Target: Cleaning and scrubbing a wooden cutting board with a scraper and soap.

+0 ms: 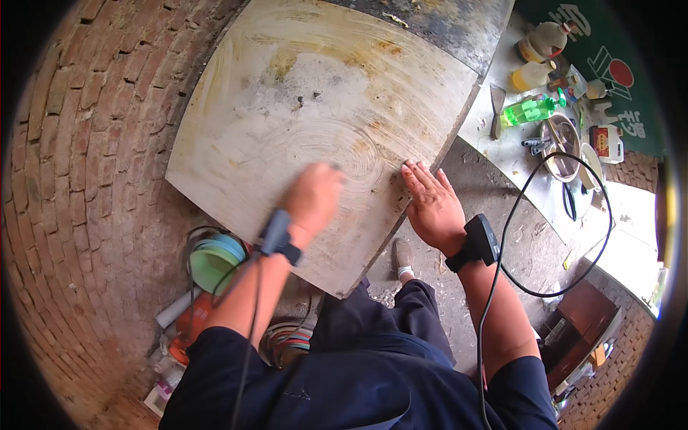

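A worn, stained board [258, 199] lies before me, with pale curved smear marks around its middle. My left hand [314, 199], blurred, is bent in a fist-like shape over its lower middle. Something small and dark shows at its fingertips, too blurred to name; whether the hand grips it cannot be told. On the board's right edge rests my right hand [430, 199], palm down, fingers extended and slightly apart, holding nothing. Both wrists wear black straps with small devices and cables.
At right, a table [478, 129] bears a scraper [497, 110], a green pump bottle [529, 111], other bottles and a round pan [560, 145]. A black cable loops beside my right arm. A brick wall [91, 177] stands left, with green and blue basins [215, 263] below the board.
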Available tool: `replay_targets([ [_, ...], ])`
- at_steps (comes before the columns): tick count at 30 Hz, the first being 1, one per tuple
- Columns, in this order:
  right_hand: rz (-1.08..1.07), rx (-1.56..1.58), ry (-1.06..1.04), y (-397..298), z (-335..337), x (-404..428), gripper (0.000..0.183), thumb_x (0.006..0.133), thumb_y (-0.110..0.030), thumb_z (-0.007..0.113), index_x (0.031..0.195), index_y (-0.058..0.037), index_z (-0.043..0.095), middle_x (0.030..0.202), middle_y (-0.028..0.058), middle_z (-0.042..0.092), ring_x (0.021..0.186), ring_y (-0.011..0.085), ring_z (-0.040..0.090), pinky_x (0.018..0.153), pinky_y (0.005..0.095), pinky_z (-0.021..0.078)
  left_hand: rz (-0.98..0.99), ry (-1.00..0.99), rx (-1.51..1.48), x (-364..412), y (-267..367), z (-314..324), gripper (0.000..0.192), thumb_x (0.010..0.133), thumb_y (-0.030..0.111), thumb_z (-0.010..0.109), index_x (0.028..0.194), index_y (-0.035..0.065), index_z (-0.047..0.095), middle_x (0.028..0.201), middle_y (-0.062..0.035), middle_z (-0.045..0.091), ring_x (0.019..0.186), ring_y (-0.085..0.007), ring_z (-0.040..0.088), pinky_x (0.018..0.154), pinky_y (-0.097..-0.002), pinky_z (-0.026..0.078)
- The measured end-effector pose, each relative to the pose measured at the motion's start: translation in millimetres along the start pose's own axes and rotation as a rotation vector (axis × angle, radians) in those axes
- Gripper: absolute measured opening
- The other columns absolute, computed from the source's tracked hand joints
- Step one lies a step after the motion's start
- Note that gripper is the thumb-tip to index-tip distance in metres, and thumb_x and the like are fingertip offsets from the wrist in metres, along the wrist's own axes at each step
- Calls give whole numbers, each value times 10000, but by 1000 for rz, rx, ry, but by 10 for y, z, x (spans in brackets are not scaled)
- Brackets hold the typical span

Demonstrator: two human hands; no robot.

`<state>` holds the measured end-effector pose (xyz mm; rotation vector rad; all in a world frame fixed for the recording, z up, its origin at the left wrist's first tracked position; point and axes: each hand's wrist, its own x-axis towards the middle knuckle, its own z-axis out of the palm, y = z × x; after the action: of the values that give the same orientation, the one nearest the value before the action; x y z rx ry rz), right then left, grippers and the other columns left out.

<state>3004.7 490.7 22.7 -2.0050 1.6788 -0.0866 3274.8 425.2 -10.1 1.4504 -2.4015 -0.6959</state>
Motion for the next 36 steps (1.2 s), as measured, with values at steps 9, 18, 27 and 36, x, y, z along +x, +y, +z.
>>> replay_targets([
  [9, 8, -20, 0, -187, 25, 58, 669, 880, -90, 508, 1542, -53, 418, 1621, 128, 407, 1532, 283, 331, 1269, 482, 218, 58, 155, 6, 830, 17, 185, 133, 895, 148, 664, 981, 51, 690, 955, -160, 618, 931, -374, 607, 795, -461, 511],
  [18, 24, -48, -7, -172, -22, 43, 659, 901, -111, 535, 1547, -59, 414, 1630, 123, 394, 1531, 286, 329, 1266, 487, 227, -36, 74, 19, -314, -287, -371, 144, 859, 129, 731, 998, 105, 699, 965, -128, 607, 952, -361, 602, 836, -459, 512],
  [27, 4, -5, 44, -120, 35, 17, 712, 839, -72, 525, 1544, -64, 427, 1623, 123, 408, 1522, 298, 350, 1259, 506, 231, -301, 186, 198, -542, -628, -599, 320, 860, 153, 752, 1163, 66, 695, 1084, -142, 628, 1058, -373, 601, 925, -453, 510],
  [36, 18, -31, 22, -200, 36, 77, 691, 860, -91, 536, 1541, -45, 426, 1625, 125, 404, 1526, 296, 338, 1259, 513, 226, -285, 18, 140, -740, -503, -734, 491, 834, 31, 700, 1315, 19, 603, 1322, -170, 551, 1167, -385, 584, 1006, -434, 495],
])
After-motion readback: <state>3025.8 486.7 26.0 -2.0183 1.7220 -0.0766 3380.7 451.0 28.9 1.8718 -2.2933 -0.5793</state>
